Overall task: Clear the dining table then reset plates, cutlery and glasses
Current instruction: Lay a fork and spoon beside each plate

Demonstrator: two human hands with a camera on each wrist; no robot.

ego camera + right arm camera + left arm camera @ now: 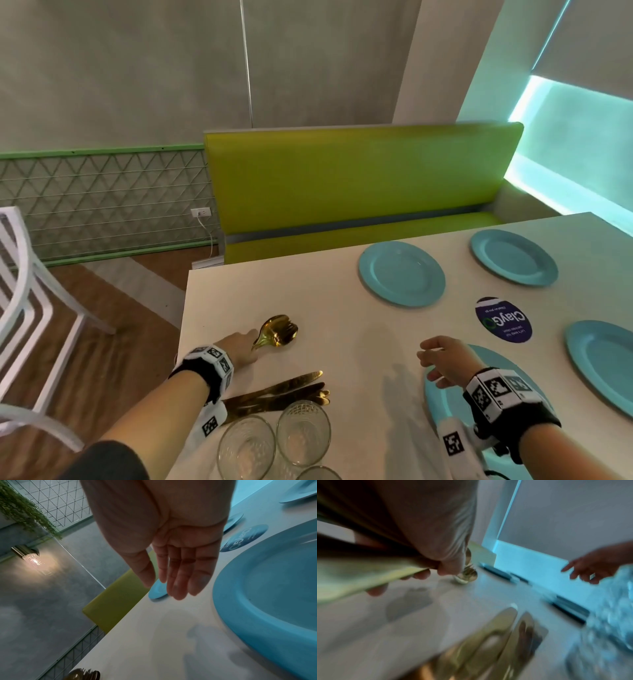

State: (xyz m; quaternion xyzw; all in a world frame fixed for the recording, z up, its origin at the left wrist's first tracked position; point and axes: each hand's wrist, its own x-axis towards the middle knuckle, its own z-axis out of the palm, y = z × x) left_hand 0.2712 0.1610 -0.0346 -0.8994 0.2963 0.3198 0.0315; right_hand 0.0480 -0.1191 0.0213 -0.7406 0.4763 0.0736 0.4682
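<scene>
Your work surface is the white table, with a green bench along its far edge and a white chair to your left. Four blue plates are laid out: one at the far centre, one at the far right, one at the right edge, and the nearest plate, which lies partly under your right wrist. A dark round sticker sits on the table between the plates. Near the front edge, gold knives lie side by side just behind a cluster of clear drinking glasses; these stand between you and the centre of the table. Your left hand is at the left side of the table and grips the handles of a bundle of gold spoons and forks, whose heads rest on the tabletop (the left wrist view is blurred, but it shows curled fingers wrapped around the handles). Your right hand hovers above the near-left rim of the nearest plate, holding nothing; the right wrist view shows the palm bare and the fingers nearly straight and close together, clear of the table surface below them.
</scene>
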